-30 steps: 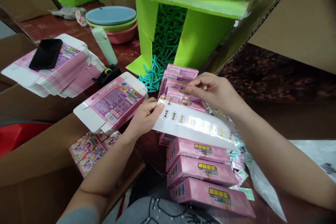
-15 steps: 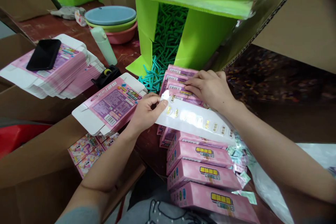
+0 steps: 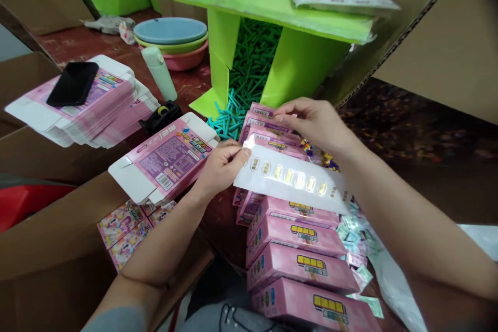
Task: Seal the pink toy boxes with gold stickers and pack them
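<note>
My left hand (image 3: 223,167) pinches the left end of a white strip of stickers (image 3: 268,187), whose row of small oval gold stickers catches the light. The strip lies over the middle of a row of pink printed boxes (image 3: 299,264). Above the far boxes (image 3: 261,125) is my right hand (image 3: 311,122), its thumb and fingertips drawn together near a box's upper edge. Whatever is between those fingertips is too small to make out. The right forearm passes over the strip's right end.
Flattened pink cartons (image 3: 171,155) are stacked at left, near a tape dispenser (image 3: 161,116). A phone (image 3: 73,84) rests on another carton stack. Behind stand a pale green bottle (image 3: 160,72), basins (image 3: 171,31) and a green box holding teal sticks (image 3: 252,57). Small packets (image 3: 356,238) lie right.
My right hand has lifted off a nearer box and moved toward the farther ones, its fingers now drawn together. My left hand keeps hold of the sticker strip. The view has shifted slightly.
</note>
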`<state>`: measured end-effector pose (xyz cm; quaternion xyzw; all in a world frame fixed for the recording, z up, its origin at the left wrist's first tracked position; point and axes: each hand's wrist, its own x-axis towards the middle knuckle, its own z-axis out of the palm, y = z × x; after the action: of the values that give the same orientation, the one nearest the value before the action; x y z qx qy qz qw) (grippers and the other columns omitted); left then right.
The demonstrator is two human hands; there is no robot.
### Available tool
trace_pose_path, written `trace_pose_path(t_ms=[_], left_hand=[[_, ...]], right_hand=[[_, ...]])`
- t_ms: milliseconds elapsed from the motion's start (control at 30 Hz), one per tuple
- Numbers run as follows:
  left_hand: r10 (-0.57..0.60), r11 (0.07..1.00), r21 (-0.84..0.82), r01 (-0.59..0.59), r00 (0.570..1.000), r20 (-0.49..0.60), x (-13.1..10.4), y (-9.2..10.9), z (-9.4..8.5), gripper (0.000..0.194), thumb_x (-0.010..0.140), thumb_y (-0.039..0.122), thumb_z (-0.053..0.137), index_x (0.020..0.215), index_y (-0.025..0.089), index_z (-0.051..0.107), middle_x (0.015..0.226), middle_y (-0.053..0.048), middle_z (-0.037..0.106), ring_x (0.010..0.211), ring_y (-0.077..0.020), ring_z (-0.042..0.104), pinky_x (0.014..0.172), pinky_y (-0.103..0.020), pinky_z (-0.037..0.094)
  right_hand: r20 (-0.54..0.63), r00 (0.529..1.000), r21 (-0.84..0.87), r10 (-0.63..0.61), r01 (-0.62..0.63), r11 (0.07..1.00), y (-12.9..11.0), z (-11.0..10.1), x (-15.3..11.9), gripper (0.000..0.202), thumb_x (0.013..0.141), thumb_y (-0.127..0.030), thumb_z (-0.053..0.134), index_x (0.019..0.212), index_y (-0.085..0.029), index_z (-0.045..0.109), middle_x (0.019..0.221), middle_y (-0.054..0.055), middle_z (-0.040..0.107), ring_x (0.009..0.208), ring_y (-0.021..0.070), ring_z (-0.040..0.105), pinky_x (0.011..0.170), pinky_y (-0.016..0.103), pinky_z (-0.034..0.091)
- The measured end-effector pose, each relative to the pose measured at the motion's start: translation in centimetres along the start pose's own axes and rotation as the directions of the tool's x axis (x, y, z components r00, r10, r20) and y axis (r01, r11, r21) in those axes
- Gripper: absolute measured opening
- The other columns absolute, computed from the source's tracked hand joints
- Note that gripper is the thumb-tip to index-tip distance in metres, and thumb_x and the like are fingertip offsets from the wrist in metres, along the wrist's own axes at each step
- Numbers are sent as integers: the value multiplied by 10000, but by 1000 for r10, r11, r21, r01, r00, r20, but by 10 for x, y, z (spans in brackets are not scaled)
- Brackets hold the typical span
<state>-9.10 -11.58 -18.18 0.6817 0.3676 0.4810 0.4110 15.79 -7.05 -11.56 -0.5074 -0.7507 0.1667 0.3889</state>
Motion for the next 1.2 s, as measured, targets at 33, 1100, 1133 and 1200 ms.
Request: trace_pose_path(t_ms=[33, 1100, 1133, 1200], left_hand=[[-4, 1000, -5, 5, 1000, 5, -1, -1, -1, 404, 975, 373, 619, 612, 196, 603, 768, -21, 563, 791, -181, 555, 775, -339, 448], [-596, 663, -484, 572, 794, 122, -58, 2, -37, 649, 578, 773, 964, 730, 174, 764, 644, -44, 723, 552, -185, 654, 513, -284, 517], [-644, 620, -512, 595, 758, 102, -70, 0, -46, 629, 559, 741, 987, 721, 175, 766, 626, -46, 723, 544, -193, 667, 515, -289, 535], [-726, 548, -565, 617, 686, 45, -97, -3, -63, 560, 579, 673, 1001, 704, 182, 763, 606, -50, 724, 529, -205, 680, 518, -303, 559]], right_hand=[[21, 1000, -46, 19, -18, 999, 10, 3, 7, 227, 902, -471, 817, 959, -254, 855, 1025, 71, 803, 932, 258, 722, 911, 466, 589], [-54, 995, -187, 78, -87, 979, 35, 5, 39, 119, 901, -326, 758, 867, -215, 734, 956, 81, 762, 938, 267, 708, 910, 478, 576], [-24, 994, -234, 106, -109, 966, 40, 6, 42, 83, 886, -292, 764, 862, -217, 740, 942, 77, 763, 911, 267, 709, 895, 478, 576], [-13, 991, -282, 132, -130, 951, 45, 11, 47, 32, 860, -238, 777, 859, -224, 748, 927, 65, 765, 870, 261, 708, 867, 467, 579]])
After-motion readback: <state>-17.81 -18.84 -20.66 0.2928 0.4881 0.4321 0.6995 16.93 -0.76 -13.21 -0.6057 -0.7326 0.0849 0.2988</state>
